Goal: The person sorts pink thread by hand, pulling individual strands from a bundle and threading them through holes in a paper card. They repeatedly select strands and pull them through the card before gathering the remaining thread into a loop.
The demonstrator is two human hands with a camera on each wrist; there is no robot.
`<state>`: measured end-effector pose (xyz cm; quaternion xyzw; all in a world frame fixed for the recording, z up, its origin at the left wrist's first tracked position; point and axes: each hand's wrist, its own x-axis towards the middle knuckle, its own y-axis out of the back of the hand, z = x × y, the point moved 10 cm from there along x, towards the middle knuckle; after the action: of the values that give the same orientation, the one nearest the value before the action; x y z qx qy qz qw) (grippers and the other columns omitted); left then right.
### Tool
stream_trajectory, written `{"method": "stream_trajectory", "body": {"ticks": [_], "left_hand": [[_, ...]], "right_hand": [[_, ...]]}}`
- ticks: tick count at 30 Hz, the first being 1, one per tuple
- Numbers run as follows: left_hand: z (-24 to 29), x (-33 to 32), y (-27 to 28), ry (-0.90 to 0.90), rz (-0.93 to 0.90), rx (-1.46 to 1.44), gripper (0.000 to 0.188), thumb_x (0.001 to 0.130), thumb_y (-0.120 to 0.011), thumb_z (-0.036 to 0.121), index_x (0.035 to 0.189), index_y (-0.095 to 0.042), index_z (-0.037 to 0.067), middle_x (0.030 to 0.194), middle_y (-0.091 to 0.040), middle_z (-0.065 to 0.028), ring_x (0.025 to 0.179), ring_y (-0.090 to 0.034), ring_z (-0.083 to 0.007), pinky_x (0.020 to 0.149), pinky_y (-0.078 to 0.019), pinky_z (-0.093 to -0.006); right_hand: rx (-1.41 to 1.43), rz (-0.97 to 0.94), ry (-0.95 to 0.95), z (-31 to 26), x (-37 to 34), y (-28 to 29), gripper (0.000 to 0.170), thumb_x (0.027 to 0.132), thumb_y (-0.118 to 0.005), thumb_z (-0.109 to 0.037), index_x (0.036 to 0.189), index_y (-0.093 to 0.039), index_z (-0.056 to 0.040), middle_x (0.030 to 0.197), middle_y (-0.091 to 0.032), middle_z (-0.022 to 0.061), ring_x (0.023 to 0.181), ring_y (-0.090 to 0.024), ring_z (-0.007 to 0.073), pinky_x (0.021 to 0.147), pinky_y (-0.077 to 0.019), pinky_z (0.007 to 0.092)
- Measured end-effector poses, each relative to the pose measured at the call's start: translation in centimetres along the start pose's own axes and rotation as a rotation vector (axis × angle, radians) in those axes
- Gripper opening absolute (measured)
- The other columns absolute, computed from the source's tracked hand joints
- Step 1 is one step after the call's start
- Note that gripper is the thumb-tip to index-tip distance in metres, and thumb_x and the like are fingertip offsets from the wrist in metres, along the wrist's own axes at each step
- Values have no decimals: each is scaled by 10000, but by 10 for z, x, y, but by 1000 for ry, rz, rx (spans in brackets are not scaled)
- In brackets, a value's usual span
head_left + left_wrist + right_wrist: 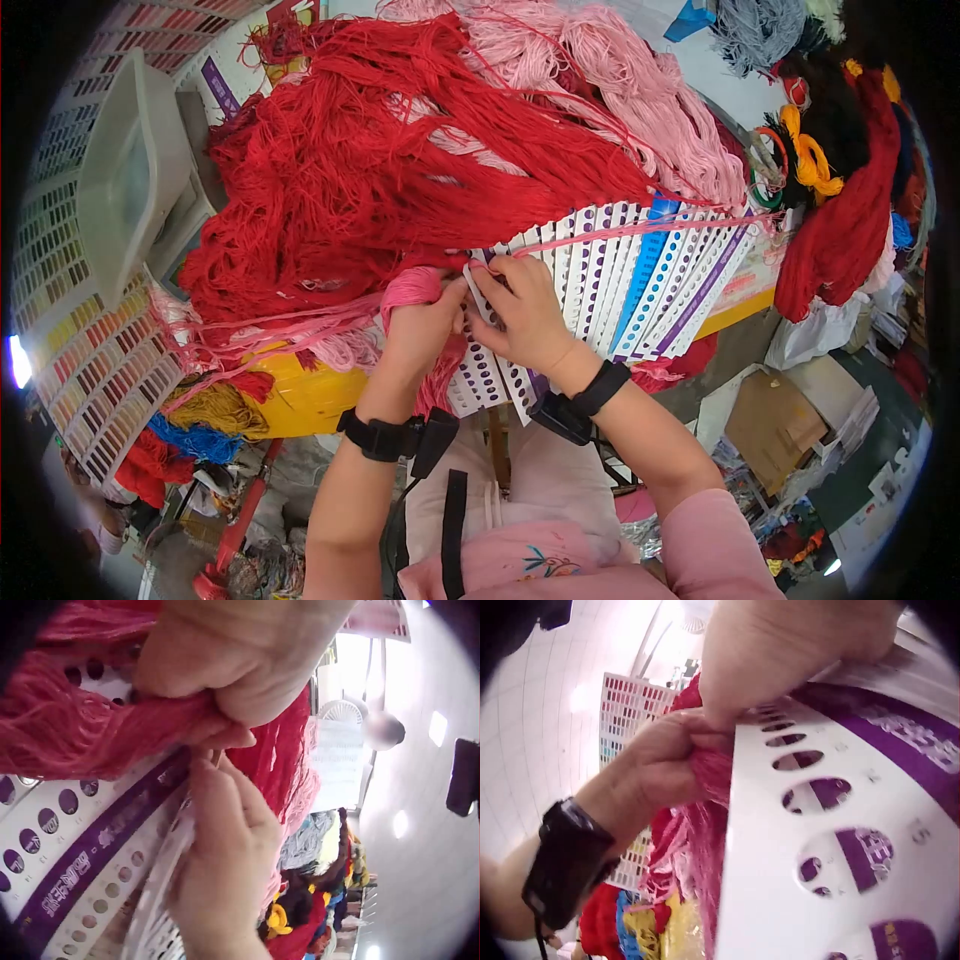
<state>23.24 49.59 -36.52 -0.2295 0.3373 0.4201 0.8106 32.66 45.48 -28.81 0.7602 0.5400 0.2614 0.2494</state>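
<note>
My left hand (425, 325) grips a hank of pink thread (412, 288), which hangs below the palm; in the left wrist view the thread (82, 727) runs under its curled fingers. My right hand (525, 315) pinches the top end of a white card with punched holes (780, 847), beside the left fingertips. The fingers of both hands meet at the card's edge, where the exact thread contact is hidden. Fanned white cards with purple dots (590, 270) lie to the right, one blue strip (645, 270) among them. A pink strand (620, 232) stretches across their tops.
A large heap of red thread (350, 170) covers the area beyond the hands, with light pink hanks (620, 80) behind it. A grey plastic tub (135, 170) and colour sample sheets (100, 370) stand at left. Dark, yellow and red hanks (840, 200) lie at right.
</note>
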Motion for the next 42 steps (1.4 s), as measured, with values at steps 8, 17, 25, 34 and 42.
{"method": "stream_trajectory", "body": {"ticks": [8,17,25,34,42], "left_hand": [[1,-14,23,80,80,-21,143,812,-454,97,907,-511,7,593,-489,-15,429,-389,-35,388,-282,-160],[10,-15,-13,101,-267,24,160,793,-477,121,946,-505,80,534,-417,43,398,-330,-14,362,-243,-146],[67,-110,293,-108,299,-811,257,847,-396,154,1065,-438,27,584,-418,44,388,-294,-4,327,-221,-133],[47,-127,114,77,143,-241,356,831,-427,301,1005,-487,-3,767,-561,-47,585,-506,-94,493,-412,-196],[29,-98,32,138,-211,-441,627,847,-191,463,1201,-280,-47,1142,-417,-138,1018,-445,-215,843,-381,-317]], "right_hand": [[148,16,-153,20,2,0,342,542,-631,-95,875,-560,-57,859,-476,95,779,-458,245,691,-365,320],[476,89,-286,41,-1,-3,217,608,-575,-34,823,-556,-62,769,-519,90,765,-476,231,698,-337,323],[20,9,-265,21,5,-15,427,546,-644,-143,936,-491,-65,849,-441,86,845,-424,242,691,-306,343],[183,83,-255,-1,0,-2,343,550,-632,-75,880,-537,-66,880,-447,104,854,-433,273,722,-347,353],[1369,-317,-928,-69,-25,-68,66,729,-561,-62,748,-560,2,693,-516,25,505,-460,67,438,-359,183]]}}
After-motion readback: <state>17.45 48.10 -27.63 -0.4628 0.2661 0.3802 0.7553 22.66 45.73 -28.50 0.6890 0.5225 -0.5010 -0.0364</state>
